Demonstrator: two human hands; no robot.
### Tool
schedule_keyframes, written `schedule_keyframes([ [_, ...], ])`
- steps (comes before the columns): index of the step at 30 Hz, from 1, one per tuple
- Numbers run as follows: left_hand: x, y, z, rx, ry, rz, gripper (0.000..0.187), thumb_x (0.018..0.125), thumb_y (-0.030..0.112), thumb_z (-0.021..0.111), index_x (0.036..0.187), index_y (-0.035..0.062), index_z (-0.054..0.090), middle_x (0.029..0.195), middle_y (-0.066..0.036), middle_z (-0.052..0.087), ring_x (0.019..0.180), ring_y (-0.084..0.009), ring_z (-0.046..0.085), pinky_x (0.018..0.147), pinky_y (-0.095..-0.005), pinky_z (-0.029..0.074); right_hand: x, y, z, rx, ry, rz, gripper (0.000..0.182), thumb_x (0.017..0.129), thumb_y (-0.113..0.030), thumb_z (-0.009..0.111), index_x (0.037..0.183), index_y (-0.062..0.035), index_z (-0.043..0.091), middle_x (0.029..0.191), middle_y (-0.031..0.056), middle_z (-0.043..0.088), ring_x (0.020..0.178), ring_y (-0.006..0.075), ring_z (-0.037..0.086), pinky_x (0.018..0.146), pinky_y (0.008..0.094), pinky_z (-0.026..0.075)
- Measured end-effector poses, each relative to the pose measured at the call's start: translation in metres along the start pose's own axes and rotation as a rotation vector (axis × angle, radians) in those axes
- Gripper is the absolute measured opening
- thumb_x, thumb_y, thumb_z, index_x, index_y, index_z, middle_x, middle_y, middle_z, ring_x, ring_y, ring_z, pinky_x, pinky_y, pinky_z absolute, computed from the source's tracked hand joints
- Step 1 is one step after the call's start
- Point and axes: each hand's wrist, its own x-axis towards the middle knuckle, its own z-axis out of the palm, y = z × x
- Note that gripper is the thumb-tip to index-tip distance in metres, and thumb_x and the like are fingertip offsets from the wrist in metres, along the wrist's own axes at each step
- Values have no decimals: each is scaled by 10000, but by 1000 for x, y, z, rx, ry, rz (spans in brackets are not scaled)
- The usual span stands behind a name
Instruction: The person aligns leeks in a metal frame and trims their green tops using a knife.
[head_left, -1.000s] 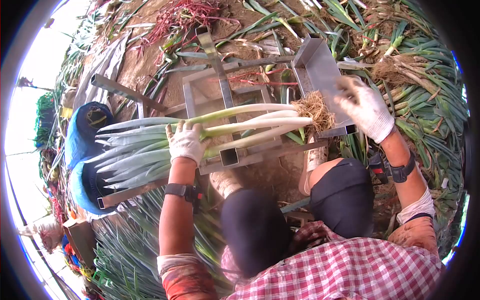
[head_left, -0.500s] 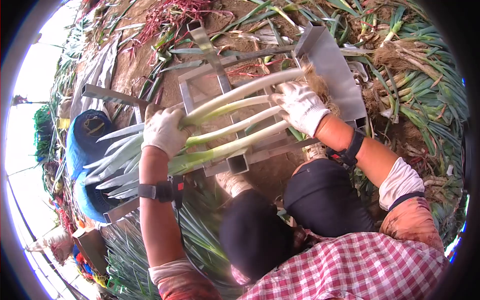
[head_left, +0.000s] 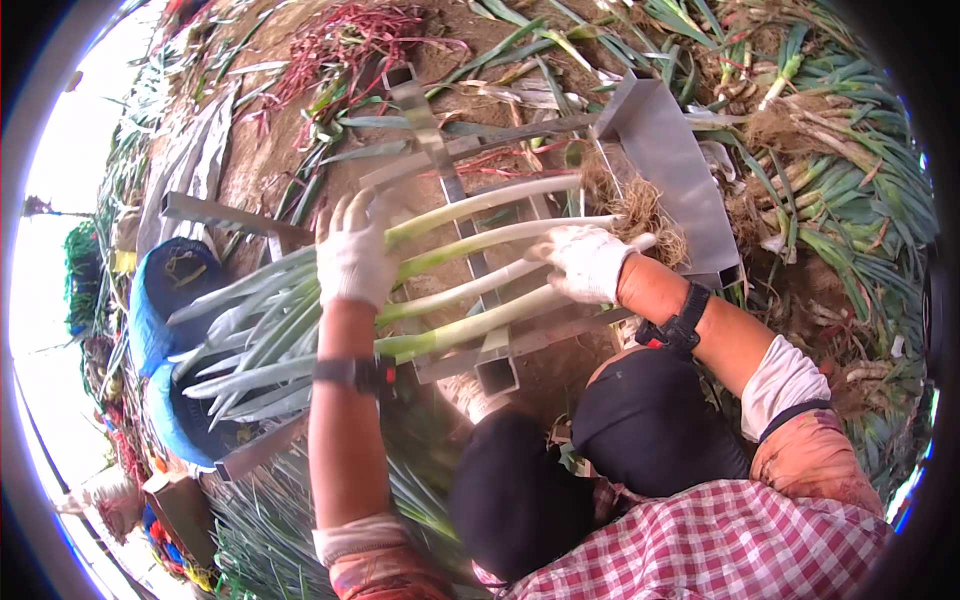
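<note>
Several leeks (head_left: 470, 244) lie across a metal frame (head_left: 447, 165), white stalks and roots (head_left: 650, 222) to the right, green leaves (head_left: 262, 320) to the left. My left hand (head_left: 352, 255), in a white glove, is above the leaves where they meet the stalks. Its fingers are stretched out and slightly apart, gripping nothing. My right hand (head_left: 585, 264), also gloved, is closed over the lower stalks near the root end. Its fingertips curl around a leek stalk, and part of that stalk is hidden under the glove.
A metal plate (head_left: 685, 170) stands at the frame's right end. Blue-covered round supports (head_left: 180, 300) sit under the leaves at the left. Piled leeks (head_left: 860, 200) lie at the right, more leeks (head_left: 270, 520) at lower left, and red ties (head_left: 345, 50) on the soil behind.
My left hand has loosened from the leeks and moved right, its fingers straightening. My right hand has shifted left and down along the stalks. The leeks lie lower and more spread out.
</note>
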Motion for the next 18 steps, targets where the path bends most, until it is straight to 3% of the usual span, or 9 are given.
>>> schedule_keyframes([
  [1,-8,4,1,-133,34,-108,538,746,328,696,1239,175,545,1246,-98,527,1190,-306,460,1040,-392,331,-7,0,1,15,27,-53,464,807,-277,545,1237,-106,507,1180,156,537,1146,292,495,969,396,393],
  [3,-43,12,-3,-309,-197,-146,514,749,307,694,1217,145,557,1227,-124,539,1176,-312,482,988,-382,381,-10,6,5,-10,22,2,581,791,-350,579,1300,-100,452,1214,168,521,1169,295,478,994,399,365],
  [5,-72,23,-12,-348,-521,32,567,696,350,722,1199,153,551,1225,-131,531,1176,-307,477,947,-403,397,-4,15,6,8,-8,-19,645,780,-406,598,1317,-88,433,1221,175,519,1160,307,488,975,402,381],
  [7,-95,26,-7,-75,-417,62,662,670,358,739,1257,161,504,1278,-129,496,1215,-300,440,968,-425,379,2,18,8,100,-32,63,664,775,-434,605,1325,-108,427,1197,175,530,1128,314,510,958,405,397],
  [11,-95,17,-6,93,-512,-179,887,590,458,771,1338,140,415,1347,-132,434,1264,-302,388,1002,-433,357,3,17,21,110,1,82,441,847,-366,536,1224,-138,520,1094,156,580,1064,308,543,908,408,424],
  [12,-88,12,-5,67,-665,-185,926,596,429,773,1371,128,365,1374,-142,404,1286,-310,362,1007,-416,364,-1,12,13,57,48,42,334,874,-325,501,1143,-142,576,1025,141,611,1012,301,569,882,405,435],
  [16,-90,20,-17,121,-548,-133,884,641,319,737,1400,149,317,1407,-148,359,1304,-327,338,1015,-382,375,-23,12,-19,27,189,76,271,875,-303,496,1062,-156,627,1007,122,625,973,279,601,866,410,442],
  [18,-104,27,-19,144,-538,-205,891,635,300,738,1404,166,307,1413,-149,350,1305,-319,338,1014,-384,377,-24,23,-19,-5,133,168,268,874,-283,492,1070,-159,626,1013,115,625,978,278,602,870,422,438],
])
